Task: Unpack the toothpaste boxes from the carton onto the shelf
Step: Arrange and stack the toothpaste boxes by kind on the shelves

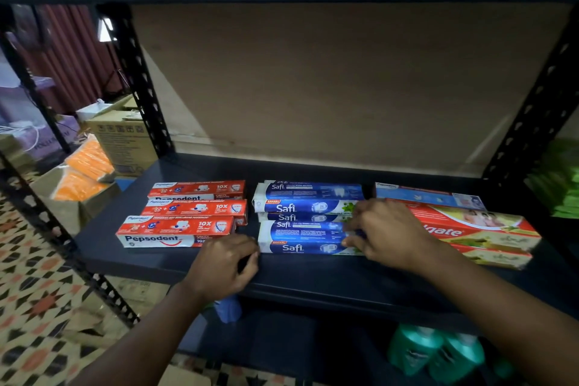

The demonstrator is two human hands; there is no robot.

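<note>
Bare forearms [141,332], left grip [222,266], right grip [388,235].

On the dark shelf [156,260], the blue Safi boxes [300,208] lie stacked at the centre, with red Pepsodent boxes [188,224] at their nine o'clock and red Colgate boxes [482,236] at their three o'clock. The right hand [388,232] grips the right end of the front Safi box [300,236]. The left hand [219,263], fingers curled, sits against that box's left end at seven o'clock; whether it grips cannot be told. Green bottles [432,351] stand below at five o'clock.
</note>
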